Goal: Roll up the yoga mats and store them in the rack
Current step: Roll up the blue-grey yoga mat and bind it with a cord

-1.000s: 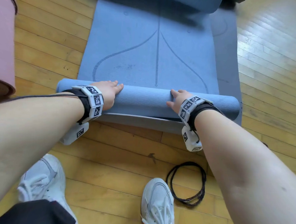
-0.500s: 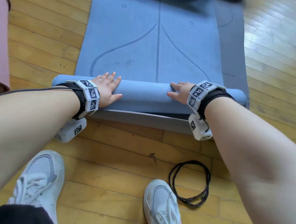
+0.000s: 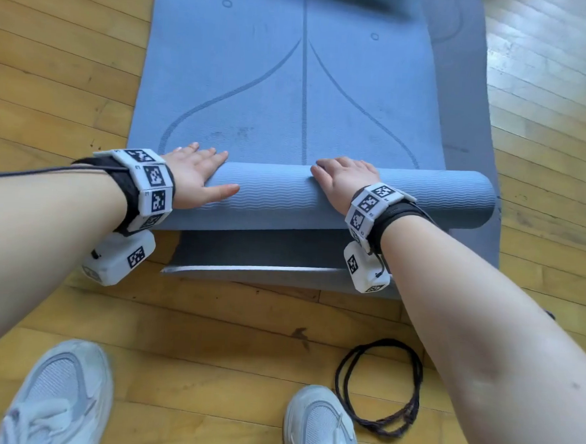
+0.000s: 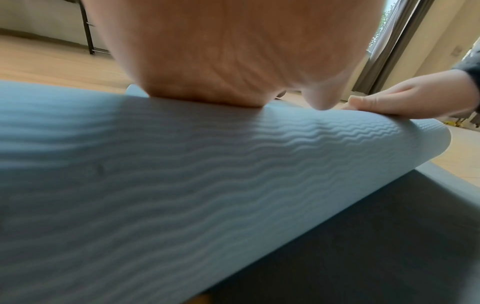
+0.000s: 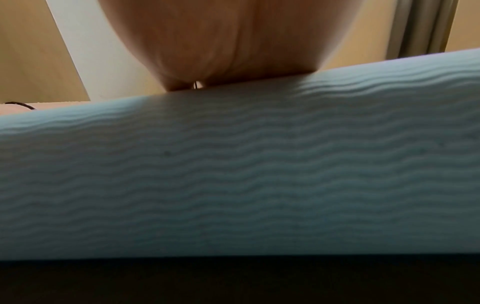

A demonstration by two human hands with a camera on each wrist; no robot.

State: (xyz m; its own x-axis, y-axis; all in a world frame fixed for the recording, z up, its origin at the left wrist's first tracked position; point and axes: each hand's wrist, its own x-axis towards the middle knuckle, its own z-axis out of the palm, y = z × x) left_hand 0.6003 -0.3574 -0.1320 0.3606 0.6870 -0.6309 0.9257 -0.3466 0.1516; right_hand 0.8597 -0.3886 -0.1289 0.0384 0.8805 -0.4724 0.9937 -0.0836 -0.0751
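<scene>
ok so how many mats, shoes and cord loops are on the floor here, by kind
Mats: 2, a half-rolled blue foam yoga mat lying on a flat dark grey mat
Shoes: 2, a white mesh sneaker and its pair
Cord loops: 1, a black braided cord loop
Total: 5

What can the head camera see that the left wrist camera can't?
Only the head view shows the two white shoes, the black cord loop on the floor and the flat blue mat with its lines. Only the left wrist view shows a window curtain and a black stand leg. Both show the rolled mat, with the left hand and right hand resting flat on it.
</scene>
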